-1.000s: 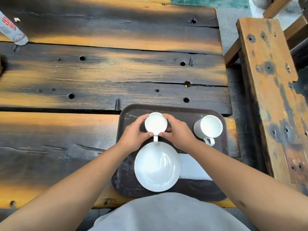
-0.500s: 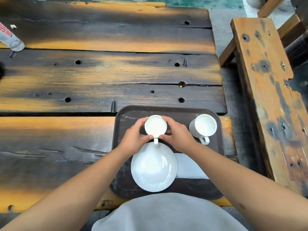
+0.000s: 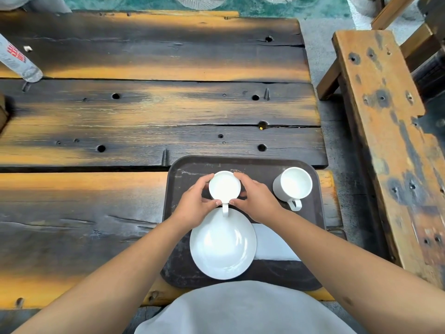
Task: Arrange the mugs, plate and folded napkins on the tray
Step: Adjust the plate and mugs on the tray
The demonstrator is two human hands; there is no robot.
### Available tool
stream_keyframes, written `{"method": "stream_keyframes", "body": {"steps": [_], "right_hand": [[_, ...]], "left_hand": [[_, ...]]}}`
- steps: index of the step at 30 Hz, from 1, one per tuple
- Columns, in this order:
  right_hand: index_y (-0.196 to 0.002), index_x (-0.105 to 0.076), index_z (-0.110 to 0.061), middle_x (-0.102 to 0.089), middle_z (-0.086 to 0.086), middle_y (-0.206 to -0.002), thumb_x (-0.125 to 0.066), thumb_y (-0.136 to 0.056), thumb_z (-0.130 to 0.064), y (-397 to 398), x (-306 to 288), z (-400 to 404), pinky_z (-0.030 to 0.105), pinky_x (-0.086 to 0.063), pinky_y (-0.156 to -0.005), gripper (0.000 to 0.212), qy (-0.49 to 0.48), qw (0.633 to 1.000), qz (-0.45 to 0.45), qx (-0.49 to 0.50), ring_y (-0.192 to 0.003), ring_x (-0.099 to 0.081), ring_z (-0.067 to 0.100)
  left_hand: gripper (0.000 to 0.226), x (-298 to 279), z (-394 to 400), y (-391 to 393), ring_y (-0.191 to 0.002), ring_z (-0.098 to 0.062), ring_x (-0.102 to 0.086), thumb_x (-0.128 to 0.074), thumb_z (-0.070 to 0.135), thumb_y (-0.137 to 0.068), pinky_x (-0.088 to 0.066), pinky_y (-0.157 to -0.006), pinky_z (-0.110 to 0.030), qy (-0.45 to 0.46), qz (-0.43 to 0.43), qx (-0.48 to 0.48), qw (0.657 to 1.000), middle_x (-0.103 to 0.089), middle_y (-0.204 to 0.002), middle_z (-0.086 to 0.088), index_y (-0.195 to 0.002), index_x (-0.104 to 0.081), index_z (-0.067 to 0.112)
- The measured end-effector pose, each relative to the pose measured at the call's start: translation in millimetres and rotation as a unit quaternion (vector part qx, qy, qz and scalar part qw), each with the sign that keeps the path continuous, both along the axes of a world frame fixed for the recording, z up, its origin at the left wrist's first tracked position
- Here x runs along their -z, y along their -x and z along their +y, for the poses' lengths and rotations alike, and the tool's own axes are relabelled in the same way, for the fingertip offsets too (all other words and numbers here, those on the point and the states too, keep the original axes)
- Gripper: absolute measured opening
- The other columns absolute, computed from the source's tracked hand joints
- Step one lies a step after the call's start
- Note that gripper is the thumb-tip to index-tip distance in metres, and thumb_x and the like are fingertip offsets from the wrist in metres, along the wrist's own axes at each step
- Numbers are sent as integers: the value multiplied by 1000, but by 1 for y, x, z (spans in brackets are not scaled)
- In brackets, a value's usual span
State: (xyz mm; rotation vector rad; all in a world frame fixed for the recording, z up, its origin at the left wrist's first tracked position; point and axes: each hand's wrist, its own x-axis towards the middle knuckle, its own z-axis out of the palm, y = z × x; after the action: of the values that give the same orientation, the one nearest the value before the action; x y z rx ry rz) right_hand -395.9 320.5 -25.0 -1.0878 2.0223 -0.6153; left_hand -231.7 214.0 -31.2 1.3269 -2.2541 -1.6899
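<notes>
Both hands cupped one white mug [image 3: 224, 186] at the centre of the dark tray [image 3: 313, 273]: left hand [image 3: 195, 205] and right hand [image 3: 257, 201] had fingers curled round its sides. Below lay the plate [image 3: 222, 247], napkin [image 3: 272, 244] at its right; a second mug [image 3: 294, 183] stood right.

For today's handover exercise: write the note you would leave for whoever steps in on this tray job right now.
Left hand and right hand both grip the centre mug, upright at the back middle of the tray, handle toward the person.
Second mug stands upright at the tray's back right, untouched.
Plate sits front centre; the folded napkin lies beside it on the right, partly under its edge.
Done: all four are on the tray.
Left: let go of the centre mug.
</notes>
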Motion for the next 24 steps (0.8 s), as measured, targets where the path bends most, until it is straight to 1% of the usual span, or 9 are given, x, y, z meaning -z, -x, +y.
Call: {"method": "stream_keyframes", "body": {"steps": [3,5,8,10,11,12,17,20,24], "right_hand": [[-139,-36,-33,-56,-1,-130,-76,-79,-26,1,0,0,34,-51,-87,72,-2,1000,-3,-6,-97,-63,16],[-143,-32,-32,-51,0,-139,-75,-80,-29,2,-3,0,37,-49,-93,76,-7,1000,-1,-18,-108,-59,18],[-149,-22,-30,-36,-1,-152,-72,-82,-37,5,-7,4,42,-43,-103,84,-14,999,30,-37,-130,-45,20],[-149,-20,-30,-33,-3,-153,-70,-82,-41,8,-10,11,41,-42,-103,84,-9,998,54,-39,-133,-41,18],[-148,-21,-31,-33,-3,-153,-69,-83,-41,10,-11,15,39,-42,-103,82,-8,997,65,-41,-133,-40,18],[-148,-22,-30,-33,-4,-153,-68,-84,-41,12,-13,20,38,-41,-102,80,-9,996,80,-48,-133,-40,17],[-143,-35,-23,-38,-4,-149,-65,-86,-39,30,-24,46,33,-38,-102,66,11,987,152,-57,-132,-40,17],[-138,-42,-21,-46,-3,-143,-64,-87,-36,48,-31,62,37,-40,-104,58,25,983,178,-35,-132,-40,18],[-134,-46,-17,-49,1,-140,-67,-84,-28,79,-33,83,42,-38,-105,55,31,980,196,13,-131,-39,26]], "left_hand": [[73,-1,0,1,-85,-7,-69,-76,16,-82,-53,-83,-27,5,-1,4,1000,-55,-133,5,-142,-39,34],[76,-3,0,2,-90,-5,-69,-76,18,-83,-49,-82,-23,10,-6,8,1000,-47,-144,3,-144,-35,35],[83,-8,-2,4,-115,-14,-59,-73,28,-84,-45,-94,-29,36,-22,-7,999,-32,-154,0,-150,-22,35],[83,-11,-3,7,-135,-19,-41,-71,34,-85,-34,-107,-32,82,-39,-14,996,-27,-157,-2,-151,-20,31],[82,-14,-2,9,-140,-19,-33,-69,35,-85,-27,-109,-30,106,-44,-13,993,-27,-157,-1,-151,-21,28],[79,-17,0,13,-141,-18,-29,-68,36,-86,-25,-108,-28,129,-45,-8,991,-27,-156,0,-151,-23,26],[62,-35,29,41,-132,-17,-37,-62,37,-87,-33,-104,-30,213,7,43,976,-37,-142,3,-142,-37,23],[60,-37,53,62,-128,-16,-41,-63,36,-88,-39,-106,-35,210,28,87,973,-40,-140,2,-141,-39,20],[64,-31,77,90,-117,-19,-51,-63,36,-89,-45,-99,-38,166,19,115,979,-40,-143,-1,-145,-34,20]]}}
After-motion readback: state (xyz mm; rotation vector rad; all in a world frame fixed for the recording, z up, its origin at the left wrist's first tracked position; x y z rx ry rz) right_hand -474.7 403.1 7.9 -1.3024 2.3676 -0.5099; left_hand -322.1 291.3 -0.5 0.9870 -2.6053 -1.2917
